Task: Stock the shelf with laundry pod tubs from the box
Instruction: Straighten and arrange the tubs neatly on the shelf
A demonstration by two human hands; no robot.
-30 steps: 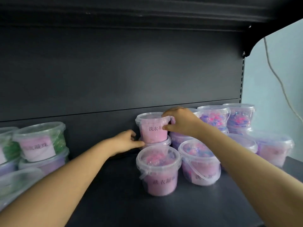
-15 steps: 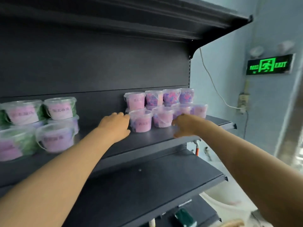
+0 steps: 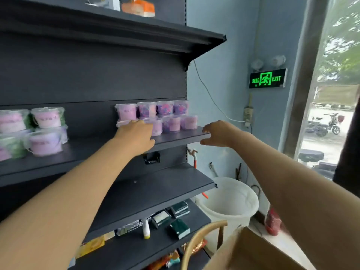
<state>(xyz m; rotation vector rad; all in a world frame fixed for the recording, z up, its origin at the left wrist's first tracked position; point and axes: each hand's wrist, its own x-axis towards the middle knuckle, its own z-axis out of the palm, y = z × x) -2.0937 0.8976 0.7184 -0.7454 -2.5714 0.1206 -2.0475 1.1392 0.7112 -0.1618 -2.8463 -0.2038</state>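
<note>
Clear laundry pod tubs [image 3: 155,115] with pink and purple contents stand stacked in two layers at the right end of the dark shelf [image 3: 181,138]. More tubs [image 3: 45,131], some green, sit at the left. My left hand [image 3: 135,136] hovers empty in front of the right group, fingers relaxed. My right hand [image 3: 218,134] hangs in the air just off the shelf's right front corner, fingers loosely curled, holding nothing. The cardboard box [image 3: 253,250] shows at the bottom right, its inside hidden.
A bare dark shelf [image 3: 155,191] lies below, and a lower one holds small dark boxes [image 3: 179,228]. A white bucket [image 3: 229,201] stands by the wall, a curved wooden chair back [image 3: 196,238] near the box. A window is at the right.
Both hands have let go of the tubs and drawn back from the shelf. The view has pulled away and swung right and down, bringing the lower shelves, bucket and box into sight.
</note>
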